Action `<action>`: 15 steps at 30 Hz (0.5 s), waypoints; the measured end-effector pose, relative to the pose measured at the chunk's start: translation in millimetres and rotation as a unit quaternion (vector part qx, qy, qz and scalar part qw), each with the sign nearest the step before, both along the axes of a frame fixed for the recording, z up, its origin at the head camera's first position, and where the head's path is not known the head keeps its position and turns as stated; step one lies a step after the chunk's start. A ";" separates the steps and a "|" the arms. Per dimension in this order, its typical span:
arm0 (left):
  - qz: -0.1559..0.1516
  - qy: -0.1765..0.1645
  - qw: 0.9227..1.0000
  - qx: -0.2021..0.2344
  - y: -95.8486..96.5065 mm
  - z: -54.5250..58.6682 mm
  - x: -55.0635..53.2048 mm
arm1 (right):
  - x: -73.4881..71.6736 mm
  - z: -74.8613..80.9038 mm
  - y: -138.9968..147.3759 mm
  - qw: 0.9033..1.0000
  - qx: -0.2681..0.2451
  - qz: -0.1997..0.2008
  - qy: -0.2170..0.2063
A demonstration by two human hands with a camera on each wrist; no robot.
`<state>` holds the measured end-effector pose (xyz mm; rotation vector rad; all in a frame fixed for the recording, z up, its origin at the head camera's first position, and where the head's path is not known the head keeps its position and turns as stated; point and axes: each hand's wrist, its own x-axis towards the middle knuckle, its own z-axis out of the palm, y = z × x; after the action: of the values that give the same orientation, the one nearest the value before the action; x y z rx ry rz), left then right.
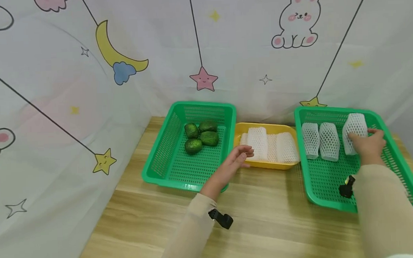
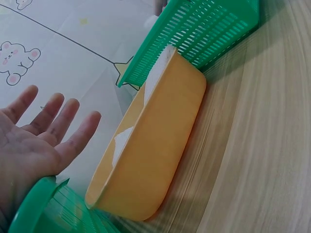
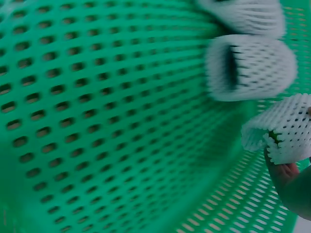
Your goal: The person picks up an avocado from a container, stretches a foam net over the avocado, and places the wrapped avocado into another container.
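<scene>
In the right green basket (image 1: 324, 183), my right hand (image 1: 369, 148) grips a white foam net sleeve (image 1: 355, 128) near the back right. A bit of green shows through the sleeve's open end in the right wrist view. Two more sleeved pieces (image 1: 328, 141) lie to its left in the same basket. My left hand (image 1: 233, 162) hovers by the left front corner of the yellow tray (image 1: 269, 165), fingers extended and holding nothing. In the left wrist view its palm (image 2: 24, 150) is turned up beside the tray wall. White foam net sleeves (image 1: 258, 142) lie in the tray.
Several dark green avocados (image 1: 209, 138) sit toward the back of the left green basket (image 1: 180, 171). The yellow tray stands between both baskets on a wooden table (image 1: 264, 222). A printed curtain (image 1: 238, 48) hangs close behind them.
</scene>
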<state>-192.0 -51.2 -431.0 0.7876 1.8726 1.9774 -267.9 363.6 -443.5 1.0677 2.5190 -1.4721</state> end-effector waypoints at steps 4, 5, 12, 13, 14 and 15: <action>0.000 0.003 1.000 -0.007 1.8 -0.9 4.5 | 6.3 -28.9 7.9 1.000 0.011 -0.002 -0.011; -0.001 0.003 1.000 -0.008 1.9 -1.6 4.9 | 5.9 -35.8 11.9 1.000 0.016 -0.001 -0.013; 0.004 0.000 1.000 -0.010 4.8 -19.2 -2.0 | 8.7 -45.6 21.8 0.989 0.129 0.065 -0.046; 0.007 0.004 1.000 -0.008 5.3 -22.9 -3.8 | 11.0 -39.3 19.0 0.984 0.142 0.085 -0.059; 0.010 0.008 1.000 -0.007 5.6 -26.5 -5.6 | 12.4 -34.0 17.7 0.979 0.155 0.111 -0.072; 0.013 0.010 1.000 -0.007 5.7 -27.2 -6.4 | 13.6 -24.8 15.5 0.974 0.155 0.136 -0.091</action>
<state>-198.4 -45.5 -458.3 0.7855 1.9141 1.9777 -254.3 379.2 -468.3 0.7990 2.6813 -0.8928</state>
